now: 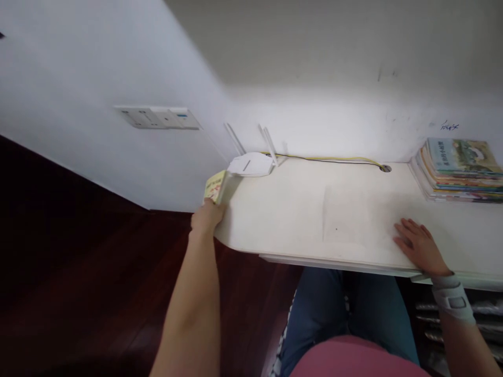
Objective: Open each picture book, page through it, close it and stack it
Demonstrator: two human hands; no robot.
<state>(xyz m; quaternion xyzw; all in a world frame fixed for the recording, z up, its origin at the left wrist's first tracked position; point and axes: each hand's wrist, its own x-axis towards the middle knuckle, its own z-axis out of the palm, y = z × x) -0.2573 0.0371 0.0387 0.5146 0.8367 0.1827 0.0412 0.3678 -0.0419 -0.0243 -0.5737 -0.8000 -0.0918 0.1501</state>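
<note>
At the left end of the white desk (283, 209), my left hand (207, 215) grips a small yellow box (215, 186) with printed lettering and red marks on its face. The box stands near the desk's rounded edge; whether its base rests on the desk is hidden. Just behind it lies a white router (251, 164) with upright antennas. My right hand (418, 245), with a grey band at the wrist, lies palm down on the desk, fingers stretched out. Beyond that hand sits a stack of thin books (459, 167), the top one showing an illustrated cover.
Yellow and black cables (334, 159) run from the router along the wall to a round cable hole (385, 168). A socket panel (157, 118) is on the left wall. Dark wooden floor (98, 272) lies left of the desk, and a drawer edge (338, 265) runs along its front.
</note>
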